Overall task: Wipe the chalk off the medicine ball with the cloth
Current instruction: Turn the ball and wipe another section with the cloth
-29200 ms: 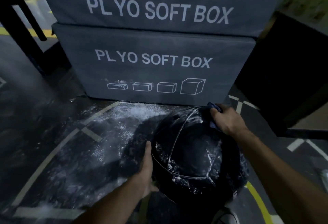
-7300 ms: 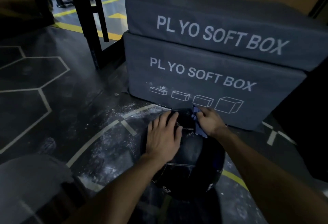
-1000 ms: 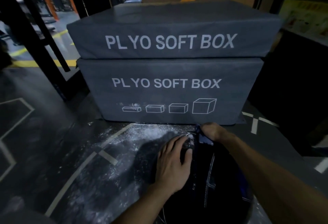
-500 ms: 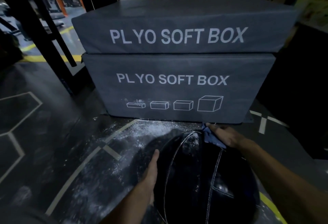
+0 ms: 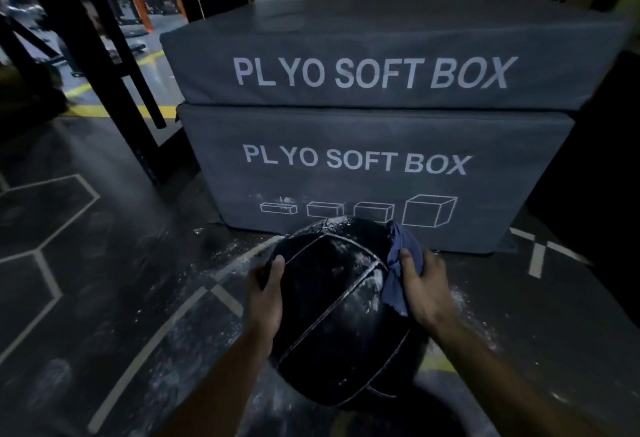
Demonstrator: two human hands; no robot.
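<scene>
Medicine ball (image 5: 341, 315), black with pale seams and white chalk smears, sits between two hands just in front of the lower plyo soft box (image 5: 363, 176); the left hand (image 5: 265, 298) lies flat on the ball's left side with its fingers spread, and the right hand (image 5: 424, 289) presses a bunched blue cloth (image 5: 398, 263) against the ball's upper right side. The ball's far edge almost meets the box, while the chalk-dusted floor (image 5: 138, 298) left of the ball lies open.
</scene>
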